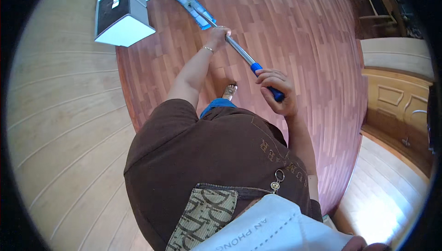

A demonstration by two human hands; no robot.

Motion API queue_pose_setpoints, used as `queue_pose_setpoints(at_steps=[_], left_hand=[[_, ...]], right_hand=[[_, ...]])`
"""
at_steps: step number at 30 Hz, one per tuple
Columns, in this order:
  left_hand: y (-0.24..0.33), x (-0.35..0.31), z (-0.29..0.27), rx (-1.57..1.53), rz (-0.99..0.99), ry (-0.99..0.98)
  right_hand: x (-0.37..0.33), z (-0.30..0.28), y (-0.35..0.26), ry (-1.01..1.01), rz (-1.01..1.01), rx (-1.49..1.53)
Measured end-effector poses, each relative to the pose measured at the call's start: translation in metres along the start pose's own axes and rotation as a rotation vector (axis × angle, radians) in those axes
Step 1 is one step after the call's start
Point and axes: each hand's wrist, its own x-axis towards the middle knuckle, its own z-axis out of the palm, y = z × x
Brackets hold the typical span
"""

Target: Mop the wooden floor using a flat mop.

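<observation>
A flat mop [201, 14] with a blue-edged, pale pad lies on the wooden floor ahead of me, its metal pole slanting back toward my right side. My left hand [218, 37] is closed round the pole low down, not far above the mop head; a bracelet circles that wrist. At the pole's upper end, my right hand [279, 92] is wrapped about the blue grip [277, 95], thumb underneath and fingers over the top.
A white and dark box-shaped unit [122, 14] stands by the left wall [69, 108]. On the right are a wooden cabinet [391, 97] and a dark rack [373, 2]. One bare foot [229, 91] shows on the reddish plank floor [285, 25].
</observation>
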Motion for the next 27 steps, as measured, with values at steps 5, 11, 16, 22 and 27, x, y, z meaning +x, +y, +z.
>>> queue_pose_setpoints(at_steps=[5, 11, 16, 22, 27], left_hand=[[0.0, -0.063, 0.008, 1.011, 0.475, 0.001], [-0.003, -0.163, 0.067, 1.298, 0.755, -0.183], [-0.015, -0.229, 0.095, 1.387, 0.605, -0.173], [-0.01, -0.259, 0.065, 1.34, 0.637, -0.01], [-0.015, -0.261, -0.014, 1.52, 0.6, 0.133]], right_hand=[[-0.012, -0.014, -0.038, 0.069, 0.029, 0.094], [-0.046, -0.04, -0.099, 0.225, -0.023, 0.095], [-0.077, -0.058, -0.109, 0.156, -0.226, 0.118], [-0.066, -0.031, -0.09, 0.03, -0.167, 0.278], [-0.05, 0.016, -0.06, -0.18, -0.08, 0.336]])
